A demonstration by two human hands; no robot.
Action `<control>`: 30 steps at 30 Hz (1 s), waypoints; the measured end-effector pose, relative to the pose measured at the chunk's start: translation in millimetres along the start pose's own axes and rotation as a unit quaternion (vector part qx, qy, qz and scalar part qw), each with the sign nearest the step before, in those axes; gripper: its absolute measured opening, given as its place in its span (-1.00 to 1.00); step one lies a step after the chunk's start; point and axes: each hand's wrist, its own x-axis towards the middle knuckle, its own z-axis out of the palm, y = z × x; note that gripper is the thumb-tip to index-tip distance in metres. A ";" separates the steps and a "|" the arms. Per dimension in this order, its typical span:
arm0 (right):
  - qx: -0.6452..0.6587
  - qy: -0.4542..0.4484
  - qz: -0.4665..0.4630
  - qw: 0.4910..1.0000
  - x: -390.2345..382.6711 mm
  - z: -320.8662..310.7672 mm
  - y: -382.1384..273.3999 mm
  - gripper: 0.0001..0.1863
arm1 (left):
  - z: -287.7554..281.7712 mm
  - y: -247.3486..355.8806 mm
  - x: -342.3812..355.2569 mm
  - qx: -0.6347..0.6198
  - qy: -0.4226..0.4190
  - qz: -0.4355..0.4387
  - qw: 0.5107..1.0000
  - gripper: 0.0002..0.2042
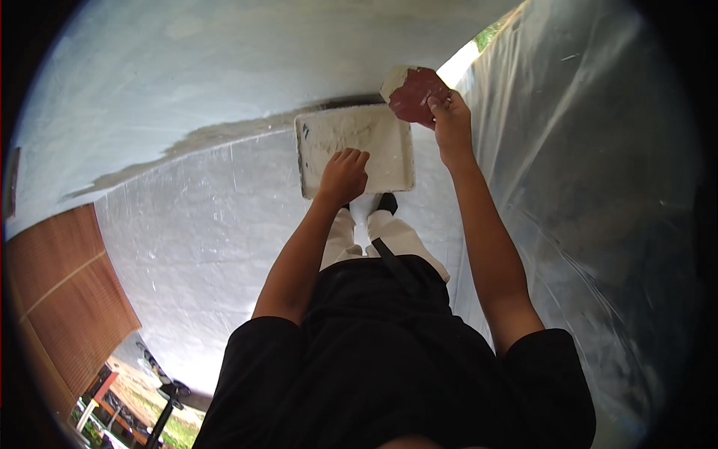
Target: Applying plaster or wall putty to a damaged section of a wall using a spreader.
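A pale plastered wall (pixel 187 67) fills the upper part of the head view, beyond both sets of fingertips. Clear plastic sheeting (pixel 598 187) hangs along the far side of the right hand and runs the whole height of the picture; more sheeting covers the floor (pixel 194 239) out past the left hand. A ragged grey strip (pixel 217 135) of bare surface marks the edge where wall meets covered floor, ending just beyond the fingers. A brown woven panel (pixel 60 299) stands well off to the left, far from either hand.

The white rectangular tray (pixel 381 142), smeared with pale plaster, lies flat directly under the left hand (pixel 342 173). That hand's fingers are curled into a loose fist over the tray's near left part; whether they clasp anything beneath cannot be told. The tray's raised rim shows clean on its right and near sides.

The right hand (pixel 451 120) is raised just beyond the tray's far right corner, fingers closed on a broad dark-red scraper blade (pixel 415 93) edged with white plaster. A bright gap (pixel 462 61) opens just above those fingers, between wall and sheeting. No labels or signs show.
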 end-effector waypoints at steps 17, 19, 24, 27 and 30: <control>-0.372 0.092 0.112 0.917 15.9 -3.9 201.0 -0.77 | 90.3 -17.8 -65.8 -0.031 -0.067 -0.193 0.978 -0.58; -0.380 0.088 0.101 0.915 23.3 -1.4 210.9 -0.77 | 96.2 -22.1 -57.8 -0.041 -0.057 -0.187 0.980 -0.58; -0.414 0.057 0.050 0.907 40.0 6.3 233.2 -0.79 | 105.2 -31.1 -41.7 -0.049 -0.046 -0.183 0.981 -0.58; -0.430 0.064 0.047 0.900 48.0 7.2 245.1 -0.79 | 108.1 -35.9 -36.8 -0.053 -0.037 -0.184 0.981 -0.59; -0.443 0.058 0.042 0.894 51.9 7.1 251.8 -0.79 | 107.4 -37.6 -35.9 -0.060 -0.029 -0.190 0.979 -0.60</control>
